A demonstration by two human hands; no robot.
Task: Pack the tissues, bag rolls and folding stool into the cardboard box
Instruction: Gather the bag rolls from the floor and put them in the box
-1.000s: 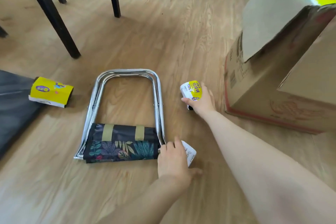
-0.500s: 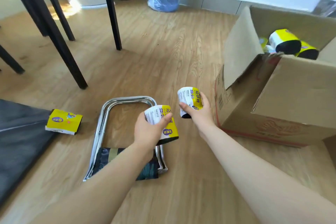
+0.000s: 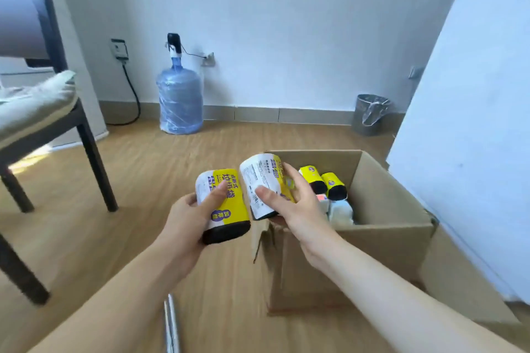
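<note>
My left hand [image 3: 186, 218] grips a bag roll [image 3: 226, 203] with a white and yellow label and a black end, held left of the cardboard box [image 3: 384, 241]. My right hand [image 3: 292, 203] grips a second bag roll [image 3: 262, 180], raised over the box's near left corner. The box stands open on the wooden floor. Inside it lie two more yellow and black bag rolls [image 3: 329, 183] and some white packets [image 3: 339, 210]. Only a sliver of the folding stool's metal frame [image 3: 171, 324] shows at the bottom edge.
A dark chair [image 3: 57, 112] with a pale cushion stands at the left. A blue water jug [image 3: 180, 103] and a grey waste bin [image 3: 370, 114] are by the back wall. A large white panel [image 3: 470, 152] leans close behind the box on the right.
Both hands picked bag rolls off the floor and lifted them toward the box. My view rose from the floor and the stool to the open box and back wall.
</note>
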